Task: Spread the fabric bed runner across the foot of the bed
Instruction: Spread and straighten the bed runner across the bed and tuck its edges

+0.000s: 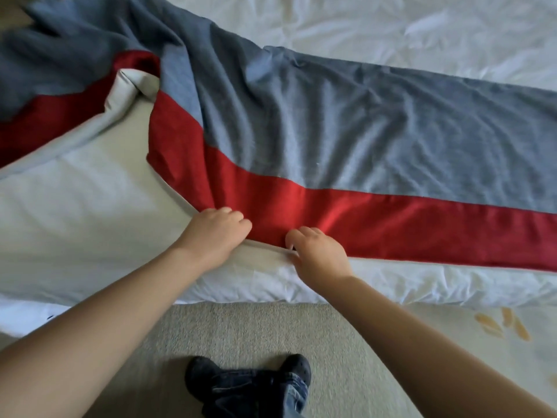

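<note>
White bed (pixel 361 25): one runner (pixel 361 131); left hand (pixel 215 233), right hand (pixel 319 254) grip edge.

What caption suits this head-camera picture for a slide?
Left hand and right hand grip the red edge of the bed runner, bunched at left, on the white bed.

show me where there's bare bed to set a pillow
Bare white duvet lies beyond the runner, top right, plus a narrow strip between its red hem and the bed's near edge, right of the right hand. Crowded at left: bunched folds above the left hand.
</note>
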`<action>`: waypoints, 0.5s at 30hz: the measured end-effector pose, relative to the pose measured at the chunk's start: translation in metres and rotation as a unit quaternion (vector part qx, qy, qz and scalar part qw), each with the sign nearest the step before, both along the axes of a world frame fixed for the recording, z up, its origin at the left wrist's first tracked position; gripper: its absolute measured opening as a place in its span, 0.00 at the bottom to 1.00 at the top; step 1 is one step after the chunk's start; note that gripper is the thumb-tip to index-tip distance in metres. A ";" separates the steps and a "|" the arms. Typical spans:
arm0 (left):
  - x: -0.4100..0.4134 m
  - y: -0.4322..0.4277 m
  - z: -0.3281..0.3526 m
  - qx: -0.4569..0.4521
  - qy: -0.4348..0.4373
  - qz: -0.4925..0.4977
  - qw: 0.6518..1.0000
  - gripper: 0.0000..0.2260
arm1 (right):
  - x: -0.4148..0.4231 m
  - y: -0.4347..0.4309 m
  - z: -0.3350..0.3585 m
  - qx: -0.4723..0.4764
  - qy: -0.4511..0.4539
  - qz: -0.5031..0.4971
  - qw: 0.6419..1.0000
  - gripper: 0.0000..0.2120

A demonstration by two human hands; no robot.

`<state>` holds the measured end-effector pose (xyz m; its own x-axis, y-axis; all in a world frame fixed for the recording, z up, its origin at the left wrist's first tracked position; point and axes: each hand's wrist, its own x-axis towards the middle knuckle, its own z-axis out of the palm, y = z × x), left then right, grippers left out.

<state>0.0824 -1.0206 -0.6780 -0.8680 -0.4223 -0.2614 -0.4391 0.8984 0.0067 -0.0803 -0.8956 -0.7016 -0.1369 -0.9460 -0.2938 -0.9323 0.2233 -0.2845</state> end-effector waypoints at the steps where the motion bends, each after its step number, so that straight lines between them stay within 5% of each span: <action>1: 0.004 0.000 0.001 -0.011 0.011 -0.019 1.000 0.09 | -0.001 0.001 0.000 -0.003 -0.004 0.000 1.000 0.07; 8: 0.021 -0.032 0.007 -0.039 0.064 0.065 0.995 0.09 | 0.012 0.002 -0.003 -0.034 0.000 -0.036 0.999 0.06; 15: 0.038 -0.024 0.008 -0.019 0.071 0.006 0.997 0.13 | 0.021 -0.002 0.001 -0.003 0.013 -0.044 0.999 0.08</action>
<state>0.1202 -1.0450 -0.6698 -0.8902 -0.4396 -0.1194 -0.4463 0.8942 0.0357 -0.0597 -0.8973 -0.7010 -0.2279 -0.9317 -0.2828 -0.9163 0.3034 -0.2613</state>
